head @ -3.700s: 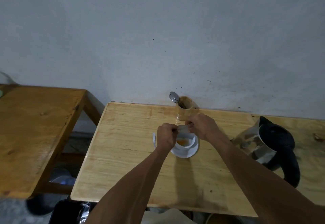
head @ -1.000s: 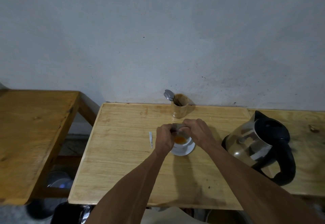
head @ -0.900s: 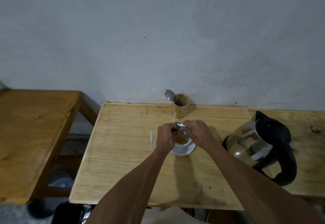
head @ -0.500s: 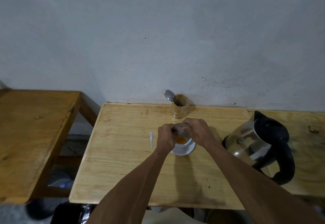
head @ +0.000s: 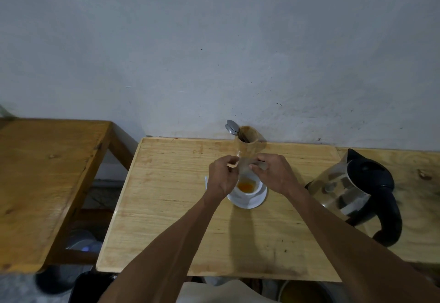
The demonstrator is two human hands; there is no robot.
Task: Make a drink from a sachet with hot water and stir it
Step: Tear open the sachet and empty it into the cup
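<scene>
A white cup [head: 247, 189] with orange powder in its bottom stands on a white saucer [head: 258, 201] in the middle of the light wooden table [head: 166, 207]. Just above the cup, my left hand [head: 222, 176] and my right hand [head: 273, 174] pinch the two ends of a small blurred sachet [head: 246, 167]. A torn white strip [head: 205, 182] lies on the table, partly hidden behind my left hand. A steel kettle [head: 342, 186] with a black handle stands to the right.
A wooden holder [head: 246, 143] with spoons [head: 232, 127] in it stands at the wall behind the cup. A darker wooden table [head: 42, 179] sits to the left across a gap. Dark containers stand on the floor below.
My hands have lifted a little and moved apart over the cup, stretching the sachet between them. The cup, saucer and kettle have stayed where they were.
</scene>
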